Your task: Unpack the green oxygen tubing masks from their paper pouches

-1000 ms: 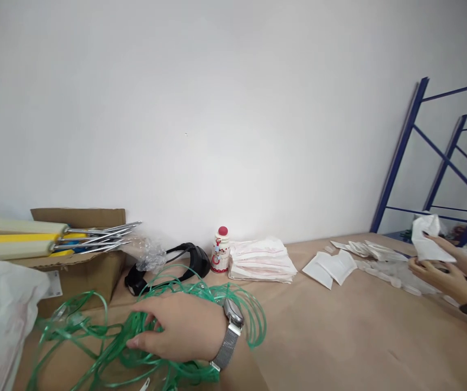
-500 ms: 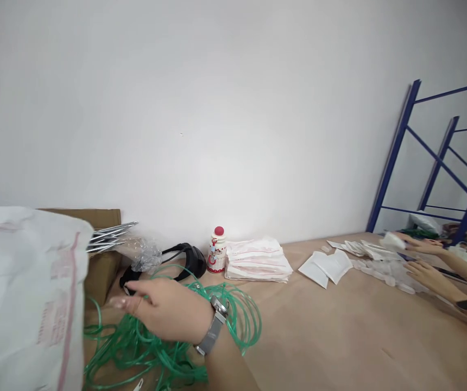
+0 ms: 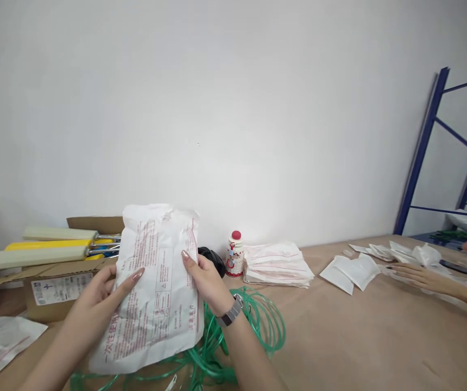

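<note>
A white paper pouch (image 3: 164,293) with red print is held up in front of me, its printed face toward the camera. My left hand (image 3: 115,290) grips its left edge, thumb lying on the front. On the right edge, my right hand (image 3: 206,277) pinches it the same way; a watch (image 3: 231,310) is on that wrist. Whatever the pouch contains cannot be seen. Coils of green tubing (image 3: 258,315) lie on the table beneath and behind it, partly covered.
An open cardboard box (image 3: 50,304) with yellow and pale handled tools stands left, near another pouch (image 3: 1,347). Behind are a red-capped bottle (image 3: 235,255) and stacked pouches (image 3: 278,263). Rightward lie small white packets (image 3: 351,271), a co-worker's hand (image 3: 424,279) and a blue rack (image 3: 421,152).
The pouch has come from the far left to the middle, over the tubing. My right hand, earlier empty above the tubing, now holds its edge; my left hand has come into view.
</note>
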### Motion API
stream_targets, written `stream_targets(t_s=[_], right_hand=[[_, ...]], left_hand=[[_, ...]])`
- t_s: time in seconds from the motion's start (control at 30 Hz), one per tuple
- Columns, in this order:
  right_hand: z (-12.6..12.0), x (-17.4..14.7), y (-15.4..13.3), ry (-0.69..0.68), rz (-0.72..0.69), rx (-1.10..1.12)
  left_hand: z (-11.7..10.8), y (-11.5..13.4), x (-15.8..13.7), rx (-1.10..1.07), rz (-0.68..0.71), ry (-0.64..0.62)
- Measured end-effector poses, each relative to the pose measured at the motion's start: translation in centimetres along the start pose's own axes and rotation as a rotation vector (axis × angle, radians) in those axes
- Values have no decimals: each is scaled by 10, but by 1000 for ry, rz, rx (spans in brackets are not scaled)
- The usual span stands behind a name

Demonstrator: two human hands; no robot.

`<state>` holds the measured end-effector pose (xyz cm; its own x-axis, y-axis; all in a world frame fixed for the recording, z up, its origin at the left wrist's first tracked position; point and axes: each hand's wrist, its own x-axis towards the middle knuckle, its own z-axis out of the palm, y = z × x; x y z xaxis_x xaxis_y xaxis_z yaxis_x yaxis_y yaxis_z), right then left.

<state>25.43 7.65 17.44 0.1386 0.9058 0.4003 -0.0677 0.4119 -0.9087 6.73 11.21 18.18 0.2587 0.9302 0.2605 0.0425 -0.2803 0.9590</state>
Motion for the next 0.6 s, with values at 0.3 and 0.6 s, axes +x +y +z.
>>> stream_targets(t_s=[0.3, 0.6], right_hand=[[15, -3, 12, -39, -115, -221], [19, -9, 11, -184, -114, -332]], left_hand=[[-7, -20, 15, 240, 93, 138], [1, -17, 9, 218, 192, 43]])
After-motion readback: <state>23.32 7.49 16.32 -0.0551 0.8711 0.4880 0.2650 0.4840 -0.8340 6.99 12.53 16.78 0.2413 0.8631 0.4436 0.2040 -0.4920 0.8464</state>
